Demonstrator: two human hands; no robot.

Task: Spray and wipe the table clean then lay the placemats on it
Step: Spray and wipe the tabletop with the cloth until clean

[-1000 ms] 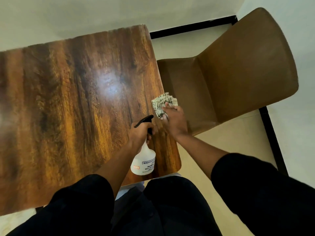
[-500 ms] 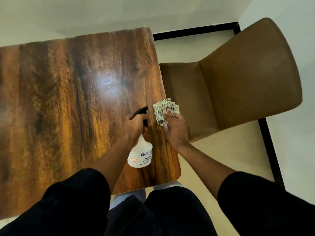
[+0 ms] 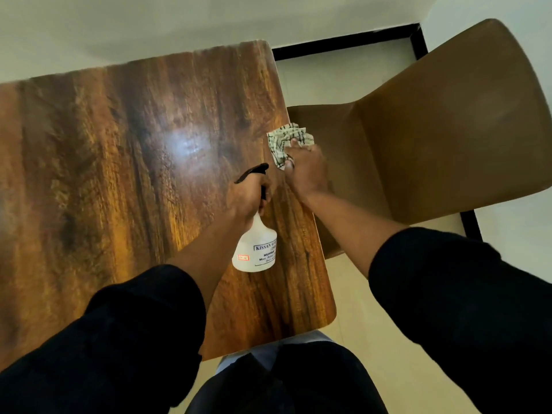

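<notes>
A glossy dark wooden table (image 3: 119,174) fills the left of the head view. My left hand (image 3: 248,198) grips the neck of a white spray bottle (image 3: 255,249) with a black trigger head, held just above the table near its right edge. My right hand (image 3: 307,171) presses a crumpled white checked cloth (image 3: 283,140) against the table's right edge, beyond the bottle. No placemats are in view.
A brown moulded chair (image 3: 448,121) stands close against the table's right side. Pale tiled floor (image 3: 373,339) with a black border strip (image 3: 343,43) lies to the right and behind. A bright light reflection sits mid-table.
My right hand has slid the cloth farther along the table's right edge, away from me. My left hand has kept the bottle in nearly the same spot.
</notes>
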